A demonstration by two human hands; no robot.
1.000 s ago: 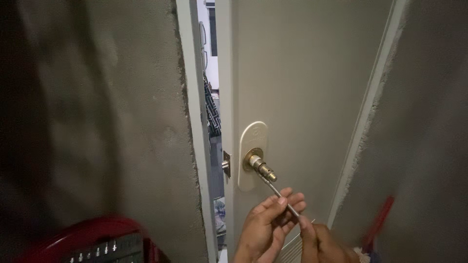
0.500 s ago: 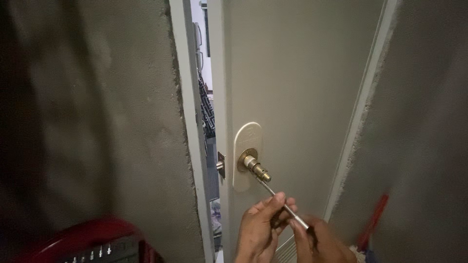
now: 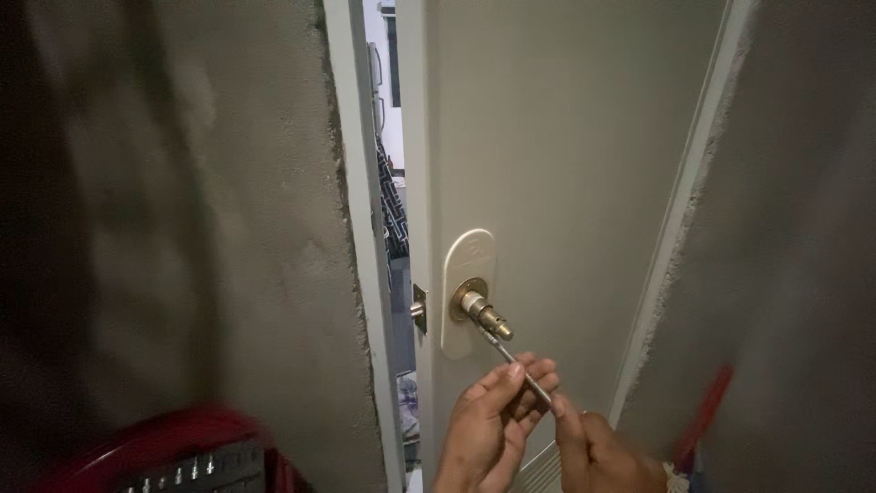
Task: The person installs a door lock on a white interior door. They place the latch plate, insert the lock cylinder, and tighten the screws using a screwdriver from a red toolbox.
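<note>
- Below the brass spindle (image 3: pixel 484 313) on the door, a thin metal rod (image 3: pixel 522 370) slants down-right, tip at the spindle.
- Left hand (image 3: pixel 493 424) pinches its middle; right hand (image 3: pixel 598 447) pinches the lower end.

Thin metal rod (image 3: pixel 525 372) is slanting down-right from brass door spindle (image 3: pixel 484 312), its tip touching spindle's end, w/ spindle sticking out of cream plate.

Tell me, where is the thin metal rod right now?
In the head view, low and right of centre, the thin metal rod slants down from the brass spindle on the door, pinched between the left hand and right hand.
</note>
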